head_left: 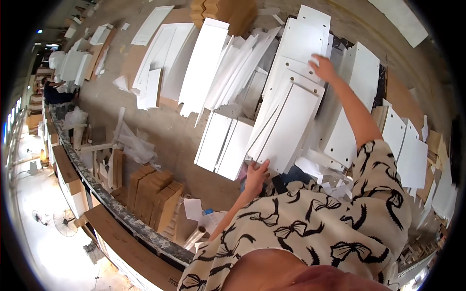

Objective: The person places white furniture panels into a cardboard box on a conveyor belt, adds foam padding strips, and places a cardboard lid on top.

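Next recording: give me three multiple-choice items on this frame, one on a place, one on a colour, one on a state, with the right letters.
1. Where is the left hand?
A. at the near end of the long white panel
B. on the brown boards
C. in the air

2. What colour is that panel?
A. white
B. black
C. green

3. How is the right hand?
A. fist in the air
B. resting on the panel's far end
C. out of view

Key: 1 A, fingers meet its near edge; 2 A, plainly white; 3 B, it lies on the far end.
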Demonstrator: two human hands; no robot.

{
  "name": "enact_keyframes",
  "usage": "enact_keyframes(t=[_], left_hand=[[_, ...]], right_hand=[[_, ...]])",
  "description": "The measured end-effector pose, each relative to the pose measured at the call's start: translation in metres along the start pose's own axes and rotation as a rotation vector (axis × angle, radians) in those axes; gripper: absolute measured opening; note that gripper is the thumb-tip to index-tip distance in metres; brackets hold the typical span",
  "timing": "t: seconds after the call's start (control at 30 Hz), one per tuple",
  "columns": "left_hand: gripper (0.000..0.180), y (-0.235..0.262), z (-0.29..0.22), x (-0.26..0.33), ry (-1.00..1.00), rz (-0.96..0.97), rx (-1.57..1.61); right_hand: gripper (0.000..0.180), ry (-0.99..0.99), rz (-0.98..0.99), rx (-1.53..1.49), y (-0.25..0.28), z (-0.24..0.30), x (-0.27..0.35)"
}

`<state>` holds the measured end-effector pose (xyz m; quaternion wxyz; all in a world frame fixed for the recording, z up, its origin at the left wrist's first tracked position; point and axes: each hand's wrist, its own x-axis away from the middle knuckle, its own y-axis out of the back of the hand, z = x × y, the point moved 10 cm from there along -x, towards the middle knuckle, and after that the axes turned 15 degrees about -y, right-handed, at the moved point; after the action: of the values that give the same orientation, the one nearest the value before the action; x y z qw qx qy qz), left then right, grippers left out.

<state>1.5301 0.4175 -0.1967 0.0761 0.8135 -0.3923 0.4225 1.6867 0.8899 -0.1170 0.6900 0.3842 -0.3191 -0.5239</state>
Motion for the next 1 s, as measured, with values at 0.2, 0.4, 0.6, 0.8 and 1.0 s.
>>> enact_keyframes(t=[0.2, 0.4, 0.6, 0.8, 1.0], left_hand=[[0.052, -0.031, 0.015, -0.029, -0.103, -0.003, 0.254], [0.046, -0.034, 0.013, -0.025, -0.068, -0.102, 0.425], [0.044, -0.048, 0.015, -0.025, -0.031, -0.207, 0.478], [0.045, -0.006, -0.004, -0.022, -0.139, -0.254, 0.464], [0.049, 0.064, -0.031, 0.009, -0.113, -0.231, 0.426]], right_hand=[[0.060, -0.191, -0.078, 0.382, -0.004, -0.047, -0.137], [0.069, -0.269, -0.066, 0.494, -0.035, -0.054, -0.198], [0.080, -0.278, -0.094, 0.514, -0.037, -0.074, -0.217], [0.089, -0.305, 0.053, 0.474, -0.036, -0.077, -0.180], [0.070, -0.381, 0.373, 0.326, -0.076, -0.167, -0.081]])
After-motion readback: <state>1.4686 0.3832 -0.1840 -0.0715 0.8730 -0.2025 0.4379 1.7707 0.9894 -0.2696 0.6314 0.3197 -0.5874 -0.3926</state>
